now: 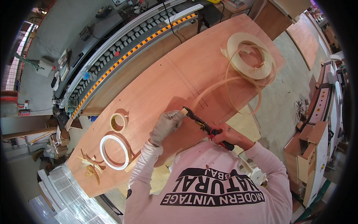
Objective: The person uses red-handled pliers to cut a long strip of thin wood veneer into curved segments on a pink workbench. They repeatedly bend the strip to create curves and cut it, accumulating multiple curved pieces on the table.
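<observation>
My left hand (166, 126), in a pale work glove, pinches the end of a thin wood-coloured edge-banding strip (212, 88). From there the strip curves up in loose loops to its large cream roll (234, 48) at the far right of the wooden panel (149, 86). My right hand (228, 136) is closed around the red and black handles of hand shears (203, 126). The dark blades of the shears meet the strip right beside my left fingertips. Whether they have cut into it, I cannot tell.
On the panel's left part lie a small tan tape roll (118, 123), a white banding ring (107, 152) and several strip offcuts (90, 164). A roller machine with an orange-dotted rail (138, 44) runs along the far side. Wooden cabinet parts (307, 160) stand at right.
</observation>
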`<state>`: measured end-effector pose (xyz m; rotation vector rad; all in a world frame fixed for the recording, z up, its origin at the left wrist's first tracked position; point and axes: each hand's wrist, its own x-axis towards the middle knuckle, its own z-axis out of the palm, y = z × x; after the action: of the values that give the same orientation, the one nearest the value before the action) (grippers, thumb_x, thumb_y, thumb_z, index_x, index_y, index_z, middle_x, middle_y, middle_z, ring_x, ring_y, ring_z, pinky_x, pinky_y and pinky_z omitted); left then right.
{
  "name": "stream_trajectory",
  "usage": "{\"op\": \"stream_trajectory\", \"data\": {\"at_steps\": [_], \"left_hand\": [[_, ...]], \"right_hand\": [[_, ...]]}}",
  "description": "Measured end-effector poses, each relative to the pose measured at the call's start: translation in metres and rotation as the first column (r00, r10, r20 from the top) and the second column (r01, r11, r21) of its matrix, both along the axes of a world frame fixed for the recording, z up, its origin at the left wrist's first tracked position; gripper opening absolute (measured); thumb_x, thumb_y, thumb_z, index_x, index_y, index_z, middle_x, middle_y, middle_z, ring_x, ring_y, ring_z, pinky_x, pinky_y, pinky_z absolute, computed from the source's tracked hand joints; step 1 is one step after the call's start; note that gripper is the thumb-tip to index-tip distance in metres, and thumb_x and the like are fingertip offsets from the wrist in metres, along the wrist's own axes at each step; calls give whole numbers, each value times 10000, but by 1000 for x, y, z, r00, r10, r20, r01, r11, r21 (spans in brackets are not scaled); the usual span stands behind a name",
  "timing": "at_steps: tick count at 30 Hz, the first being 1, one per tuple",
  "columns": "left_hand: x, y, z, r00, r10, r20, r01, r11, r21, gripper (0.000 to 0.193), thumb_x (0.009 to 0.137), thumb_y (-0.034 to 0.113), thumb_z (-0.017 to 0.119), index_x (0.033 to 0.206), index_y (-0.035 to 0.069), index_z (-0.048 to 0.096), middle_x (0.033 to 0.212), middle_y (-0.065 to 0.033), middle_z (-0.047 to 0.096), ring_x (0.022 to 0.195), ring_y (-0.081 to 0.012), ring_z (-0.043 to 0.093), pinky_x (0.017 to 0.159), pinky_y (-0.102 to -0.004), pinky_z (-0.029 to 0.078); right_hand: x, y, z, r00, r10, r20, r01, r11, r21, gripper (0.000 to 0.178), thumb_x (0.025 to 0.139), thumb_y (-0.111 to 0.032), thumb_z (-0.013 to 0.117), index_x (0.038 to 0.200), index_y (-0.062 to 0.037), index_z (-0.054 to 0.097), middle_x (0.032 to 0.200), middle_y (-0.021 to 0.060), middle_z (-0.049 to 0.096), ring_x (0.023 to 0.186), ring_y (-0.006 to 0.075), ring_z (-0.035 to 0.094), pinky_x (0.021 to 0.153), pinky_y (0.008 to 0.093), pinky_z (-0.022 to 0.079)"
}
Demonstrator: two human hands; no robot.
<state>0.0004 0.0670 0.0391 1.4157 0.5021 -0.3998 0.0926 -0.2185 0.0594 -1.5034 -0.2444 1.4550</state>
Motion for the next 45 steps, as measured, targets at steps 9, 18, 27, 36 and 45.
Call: {"op": "stream_trajectory", "data": {"at_steps": [9,18,27,36,45], "left_hand": [[-6,43,32,988,157,-5,-157,986,55,297,1046,281,613,1027,4,720,715,-3,600,616,-93,534,567,-250,445],[-3,54,102,892,378,249,-420,896,145,219,990,192,634,915,0,709,763,-64,692,682,-125,638,645,-270,510],[11,14,93,854,451,259,-489,866,104,210,968,187,688,895,-10,706,769,-45,687,666,-107,624,599,-252,481],[-1,9,97,969,242,51,-241,875,420,242,986,224,694,913,-6,710,793,-33,710,678,-101,648,601,-283,542],[-29,76,45,997,-11,75,-68,323,944,363,994,372,573,944,31,687,878,-237,702,866,-443,678,764,-531,527]], "right_hand": [[30,36,27,784,204,587,-242,970,-15,599,722,-216,693,1267,16,601,760,67,571,685,203,584,647,316,463],[14,85,-18,-118,256,959,-22,965,-261,881,764,-438,786,1434,44,478,1404,245,500,1205,478,502,1021,645,351],[-9,153,10,969,-246,-4,226,882,415,459,1006,-338,657,1315,-7,581,1257,118,626,1074,239,650,956,444,535],[3,162,-41,760,-485,-433,641,670,374,125,1047,-191,605,1069,-74,645,1121,92,687,991,236,677,903,466,568],[102,41,-95,630,131,-765,585,568,579,344,1079,-274,444,1320,-54,553,796,-5,467,631,133,459,543,287,389]]}}
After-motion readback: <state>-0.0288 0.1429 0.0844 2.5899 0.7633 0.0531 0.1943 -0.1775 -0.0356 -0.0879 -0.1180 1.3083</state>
